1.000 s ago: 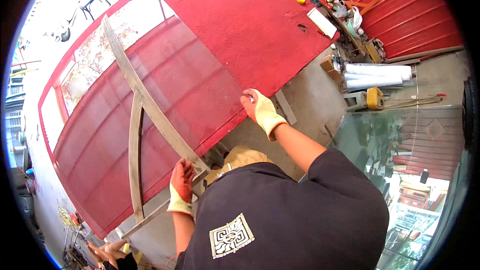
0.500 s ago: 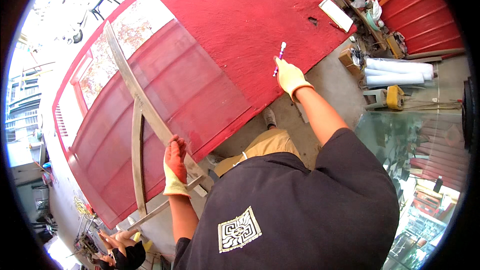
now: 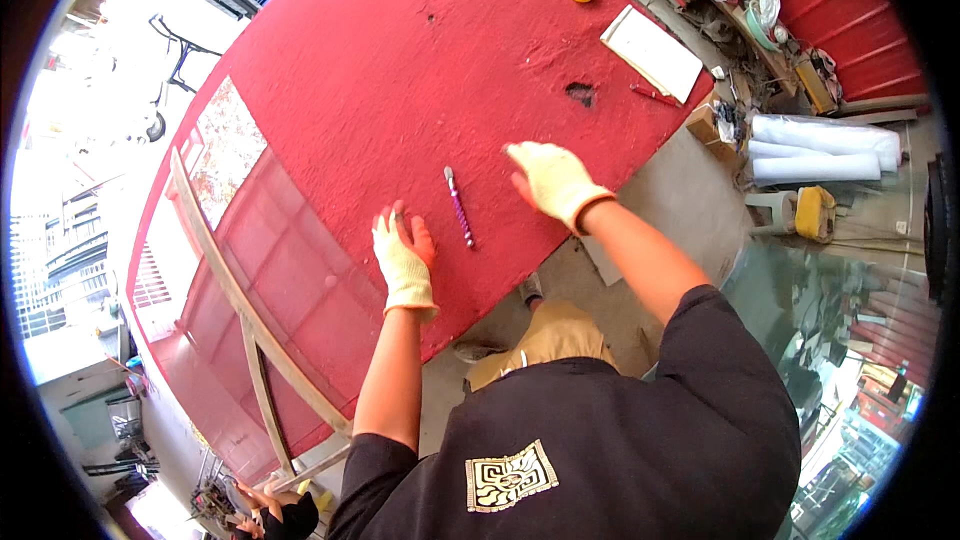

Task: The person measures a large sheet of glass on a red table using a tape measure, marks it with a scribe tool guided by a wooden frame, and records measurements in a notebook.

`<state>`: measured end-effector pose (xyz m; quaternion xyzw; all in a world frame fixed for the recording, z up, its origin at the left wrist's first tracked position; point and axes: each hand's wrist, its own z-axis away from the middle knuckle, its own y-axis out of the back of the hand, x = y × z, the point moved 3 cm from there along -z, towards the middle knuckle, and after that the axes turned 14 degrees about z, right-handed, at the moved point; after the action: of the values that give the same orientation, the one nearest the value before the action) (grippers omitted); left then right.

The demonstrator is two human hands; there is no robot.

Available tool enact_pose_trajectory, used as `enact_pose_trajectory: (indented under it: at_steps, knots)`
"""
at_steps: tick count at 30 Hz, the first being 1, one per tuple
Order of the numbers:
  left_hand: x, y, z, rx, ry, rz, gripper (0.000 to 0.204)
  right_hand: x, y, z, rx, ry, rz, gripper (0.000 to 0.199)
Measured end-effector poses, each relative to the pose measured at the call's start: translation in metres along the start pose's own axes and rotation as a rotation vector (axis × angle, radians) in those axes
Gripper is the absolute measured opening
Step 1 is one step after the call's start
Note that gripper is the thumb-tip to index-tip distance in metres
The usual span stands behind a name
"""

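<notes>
Across the frame's middle stretched a red-covered worktable, with a glass pane lying on it at left-centre. Near the pane's edge, the left hand had its fingers loosely spread, apparently empty; the right hand, centre-right, was half-open, nothing visibly held, palm hidden. Between them lay a purple-gripped, pen-shaped tool, probably light and stiff, slicker at its silvery ends, best pinched mid-grip.
</notes>
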<state>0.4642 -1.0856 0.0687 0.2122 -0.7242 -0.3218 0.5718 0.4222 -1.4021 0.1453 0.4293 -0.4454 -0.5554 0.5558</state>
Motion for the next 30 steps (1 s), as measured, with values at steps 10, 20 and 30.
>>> enact_pose_trajectory:
  at_steps: [10, 20, 30]
  knots:
    - [0.002, -0.062, -0.076, 0.073, 0.020, -0.350, 0.055, 0.263, 0.022, -0.168, 0.131, -0.388, 0.284, 0.071]
    - [0.000, -0.057, -0.089, 0.005, 0.033, -0.301, 0.058, 0.387, -0.025, -0.324, 0.154, -0.640, 0.209, 0.082]
    - [0.004, -0.052, -0.084, 0.037, 0.043, -0.275, 0.055, 0.263, 0.001, -0.277, 0.687, -0.309, -0.004, 0.076]
